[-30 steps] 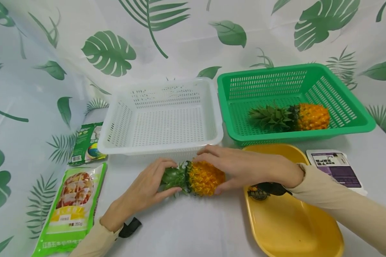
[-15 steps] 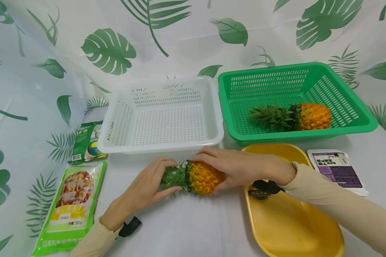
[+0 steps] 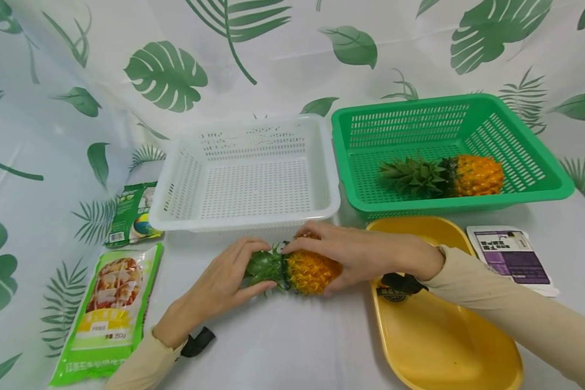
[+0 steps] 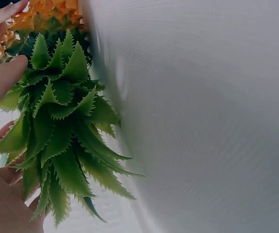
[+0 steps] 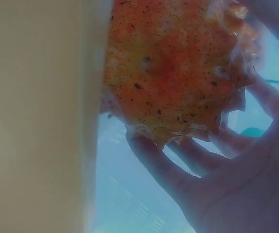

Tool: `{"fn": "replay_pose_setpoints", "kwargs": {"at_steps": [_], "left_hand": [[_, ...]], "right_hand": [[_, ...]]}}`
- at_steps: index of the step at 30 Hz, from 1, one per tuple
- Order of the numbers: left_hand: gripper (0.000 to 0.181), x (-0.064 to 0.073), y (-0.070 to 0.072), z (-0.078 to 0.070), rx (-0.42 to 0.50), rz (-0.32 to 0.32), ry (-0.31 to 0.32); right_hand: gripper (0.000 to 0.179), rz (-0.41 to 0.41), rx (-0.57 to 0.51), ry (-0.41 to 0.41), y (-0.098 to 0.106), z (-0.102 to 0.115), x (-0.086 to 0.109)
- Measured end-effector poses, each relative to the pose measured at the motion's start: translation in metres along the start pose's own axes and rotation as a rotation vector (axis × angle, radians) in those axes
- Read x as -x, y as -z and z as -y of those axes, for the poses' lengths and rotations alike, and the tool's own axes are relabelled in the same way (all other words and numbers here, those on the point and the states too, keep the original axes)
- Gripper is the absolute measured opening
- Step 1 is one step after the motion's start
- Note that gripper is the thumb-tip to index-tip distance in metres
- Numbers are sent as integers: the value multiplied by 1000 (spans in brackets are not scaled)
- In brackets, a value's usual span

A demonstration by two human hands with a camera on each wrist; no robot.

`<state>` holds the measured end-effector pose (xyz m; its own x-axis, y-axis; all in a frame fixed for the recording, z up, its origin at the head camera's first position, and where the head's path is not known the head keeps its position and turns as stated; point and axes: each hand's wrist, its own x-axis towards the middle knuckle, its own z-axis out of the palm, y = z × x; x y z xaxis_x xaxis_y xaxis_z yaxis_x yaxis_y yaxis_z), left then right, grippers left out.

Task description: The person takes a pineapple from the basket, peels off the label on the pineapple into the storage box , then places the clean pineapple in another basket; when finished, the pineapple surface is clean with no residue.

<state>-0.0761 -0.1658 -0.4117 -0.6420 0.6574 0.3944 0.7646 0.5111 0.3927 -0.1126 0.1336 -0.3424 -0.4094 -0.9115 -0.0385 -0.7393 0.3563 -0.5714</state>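
Note:
A small pineapple (image 3: 312, 272) lies on its side in front of the white basket (image 3: 244, 219), crown to the left, orange body to the right. My left hand (image 3: 220, 281) holds it around the green crown, thumb on the near side. Over the orange body curves my right hand (image 3: 353, 252), gripping it from above and the right. In the left wrist view the toothed crown leaves (image 4: 64, 131) hang between thumb and fingers. The right wrist view shows the base of the pineapple (image 5: 163, 73) with fingers bent about it.
To the right stands a green basket (image 3: 439, 207) holding another pineapple (image 3: 478, 176). A yellow tray (image 3: 448, 341) lies beneath my right forearm, with a purple-and-white package (image 3: 512, 257) beyond it. At left are a green food pouch (image 3: 109, 309) and a smaller green packet (image 3: 134, 214).
The right hand's fingers have shifted slightly left over the pineapple toward its crown. The left hand and the pineapple have stayed nearly in place.

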Motion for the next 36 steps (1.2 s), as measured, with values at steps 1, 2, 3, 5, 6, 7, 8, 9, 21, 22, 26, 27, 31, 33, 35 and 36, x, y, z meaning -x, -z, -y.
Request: {"fn": "replay_pose_setpoints", "kwargs": {"at_steps": [1, 2, 3, 5, 6, 7, 8, 9, 21, 22, 26, 27, 31, 33, 35, 36], "left_hand": [[61, 0, 0, 0, 1, 2, 3], [61, 0, 0, 0, 0, 1, 3], [62, -1, 0, 0, -1, -1, 2], [63, -1, 1, -1, 1, -3, 0], [64, -1, 1, -1, 1, -6, -2], [64, -1, 1, -1, 1, -6, 0], [64, -1, 1, -1, 1, -6, 0], [64, -2, 1, -1, 2, -6, 0], [65, -1, 1, 0, 2, -6, -3], [66, -1, 1, 0, -2, -7, -9], [65, 0, 2, -2, -20, -5, -26], [65, 0, 3, -4, -24, -4, -24], [63, 0, 11, -13, -21, 3, -4], [64, -2, 18, -21, -12, 10, 9], [65, -4, 26, -29, 0, 18, 18], [65, -6, 31, -33, 8, 18, 20]], "right_hand": [[91, -2, 4, 2, 0, 0, 0], [92, -3, 9, 3, 0, 0, 0], [92, -4, 14, 5, -1, 0, 0], [92, -4, 29, 5, -1, -1, 0], [91, -5, 35, 4, -1, -1, 0], [90, -6, 39, 3, -1, -1, 0], [89, -7, 43, 2, -1, -1, 0], [88, -8, 46, 1, -1, -1, -1], [83, -26, 18, -21, -5, 0, -3], [82, -31, 23, -20, -5, 0, -4], [79, -45, 38, -12, -4, 0, -4], [79, -46, 35, -10, -3, 1, -3], [77, -46, -7, 6, 3, 3, 3], [75, -42, -40, 12, 9, 5, 8], [74, -41, -67, 9, 16, 8, 15], [74, -41, -74, 9, 21, 10, 19]]}}
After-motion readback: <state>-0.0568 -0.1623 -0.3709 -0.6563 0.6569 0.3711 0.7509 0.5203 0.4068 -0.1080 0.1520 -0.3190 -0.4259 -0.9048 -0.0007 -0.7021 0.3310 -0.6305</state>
